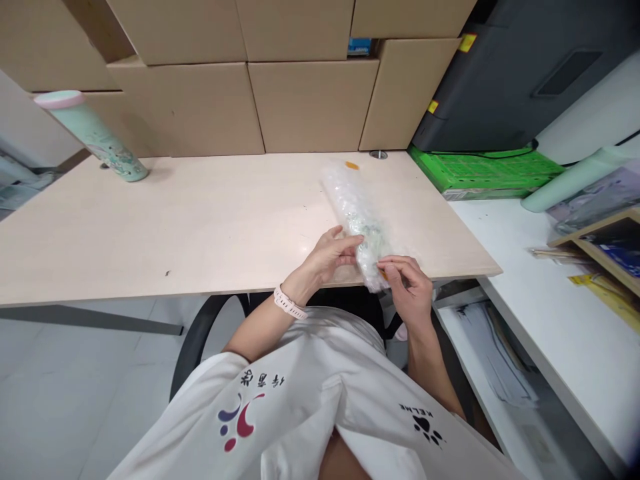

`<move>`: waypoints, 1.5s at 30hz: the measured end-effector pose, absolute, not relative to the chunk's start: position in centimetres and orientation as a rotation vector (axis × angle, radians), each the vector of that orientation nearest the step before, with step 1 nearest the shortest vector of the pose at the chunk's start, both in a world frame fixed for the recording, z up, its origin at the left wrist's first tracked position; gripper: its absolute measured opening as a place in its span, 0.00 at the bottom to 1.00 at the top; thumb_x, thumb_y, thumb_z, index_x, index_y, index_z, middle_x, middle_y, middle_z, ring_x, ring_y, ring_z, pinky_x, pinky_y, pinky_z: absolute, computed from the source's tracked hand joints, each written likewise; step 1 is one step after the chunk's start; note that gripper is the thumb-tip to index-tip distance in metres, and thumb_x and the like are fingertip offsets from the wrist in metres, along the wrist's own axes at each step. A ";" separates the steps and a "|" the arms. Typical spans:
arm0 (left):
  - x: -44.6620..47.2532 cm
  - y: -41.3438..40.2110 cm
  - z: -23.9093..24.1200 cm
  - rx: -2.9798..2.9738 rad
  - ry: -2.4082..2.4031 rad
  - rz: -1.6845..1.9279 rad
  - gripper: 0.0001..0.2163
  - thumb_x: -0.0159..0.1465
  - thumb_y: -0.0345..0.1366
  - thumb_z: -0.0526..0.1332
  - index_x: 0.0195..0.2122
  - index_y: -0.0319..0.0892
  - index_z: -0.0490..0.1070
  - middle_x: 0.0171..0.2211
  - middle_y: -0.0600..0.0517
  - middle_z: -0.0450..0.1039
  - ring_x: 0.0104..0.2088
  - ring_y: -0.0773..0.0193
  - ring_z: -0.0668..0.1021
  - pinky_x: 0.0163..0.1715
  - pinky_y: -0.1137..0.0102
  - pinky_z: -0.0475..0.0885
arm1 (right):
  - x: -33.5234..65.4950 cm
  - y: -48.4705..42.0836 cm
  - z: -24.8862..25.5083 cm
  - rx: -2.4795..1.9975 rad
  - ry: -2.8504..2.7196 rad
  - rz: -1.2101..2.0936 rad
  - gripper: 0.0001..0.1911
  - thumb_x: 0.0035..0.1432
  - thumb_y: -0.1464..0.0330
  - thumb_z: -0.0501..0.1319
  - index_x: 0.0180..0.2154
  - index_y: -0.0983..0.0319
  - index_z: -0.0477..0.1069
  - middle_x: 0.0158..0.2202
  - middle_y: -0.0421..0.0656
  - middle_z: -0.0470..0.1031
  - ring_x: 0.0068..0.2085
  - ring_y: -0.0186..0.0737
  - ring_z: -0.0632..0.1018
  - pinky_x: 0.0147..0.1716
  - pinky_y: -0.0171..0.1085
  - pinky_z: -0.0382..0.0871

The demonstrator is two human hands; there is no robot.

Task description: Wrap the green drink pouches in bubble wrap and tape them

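Note:
A long bundle in clear bubble wrap [367, 233] lies slanted on the wooden table, its near end jutting past the front edge. Something with pale green patches shows faintly through the wrap, but its kind is unclear. My left hand [327, 257], with a pink band at the wrist, holds the bundle's left side with the thumb over the top. At the near right end, the fingers of my right hand [410, 283] are closed in a pinch on a small orange piece of tape [384, 274] against the wrap. Another orange piece [351, 165] sits at the far end.
A mint-green tumbler with a pink lid [93, 137] stands at the table's back left. Stacked cardboard boxes [313, 100] line the back. To the right are a green box [485, 170], a dark case [505, 80] and a white desk [555, 320]. A chair [200, 340] is beneath me.

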State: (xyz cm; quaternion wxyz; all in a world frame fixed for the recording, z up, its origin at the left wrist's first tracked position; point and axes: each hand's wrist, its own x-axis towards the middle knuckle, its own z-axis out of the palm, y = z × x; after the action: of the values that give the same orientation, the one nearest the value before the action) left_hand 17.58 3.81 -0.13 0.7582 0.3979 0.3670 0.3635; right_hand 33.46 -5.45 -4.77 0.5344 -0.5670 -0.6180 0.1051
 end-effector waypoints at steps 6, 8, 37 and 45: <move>16.8 2.5 0.3 0.935 0.629 0.820 0.13 0.53 0.40 0.74 0.34 0.39 0.77 0.30 0.53 0.78 0.32 0.64 0.80 0.38 0.68 0.73 | 30.6 -6.4 -5.0 -1.363 -1.471 -0.012 0.03 0.61 0.63 0.66 0.36 0.54 0.75 0.38 0.44 0.77 0.44 0.48 0.78 0.51 0.54 0.70; 15.6 2.2 0.7 0.991 0.557 0.871 0.15 0.54 0.41 0.74 0.39 0.40 0.79 0.36 0.50 0.81 0.40 0.59 0.82 0.46 0.64 0.74 | 29.8 -6.7 -4.5 -1.439 -1.369 -0.150 0.20 0.58 0.60 0.69 0.51 0.54 0.72 0.52 0.51 0.74 0.58 0.56 0.73 0.58 0.60 0.64; 9.4 1.3 4.5 1.831 0.756 1.269 0.18 0.59 0.43 0.69 0.50 0.48 0.79 0.44 0.49 0.83 0.40 0.58 0.83 0.44 0.62 0.77 | 28.1 -9.1 -4.5 -1.020 -0.889 1.211 0.37 0.44 0.62 0.77 0.57 0.50 0.70 0.50 0.42 0.81 0.49 0.50 0.82 0.48 0.51 0.81; 9.7 -1.1 2.6 1.201 0.294 0.829 0.39 0.47 0.53 0.75 0.59 0.47 0.71 0.52 0.44 0.77 0.53 0.41 0.79 0.47 0.55 0.78 | 27.3 -9.5 -2.8 -0.921 -0.793 0.996 0.28 0.49 0.65 0.74 0.52 0.49 0.73 0.47 0.39 0.82 0.45 0.44 0.83 0.43 0.45 0.81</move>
State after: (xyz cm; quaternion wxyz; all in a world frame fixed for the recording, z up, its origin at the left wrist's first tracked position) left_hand 9.65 -1.15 2.57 0.7356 0.5464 0.1339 0.3775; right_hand 27.28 -9.51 -2.80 0.7069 -0.4147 -0.3569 0.4483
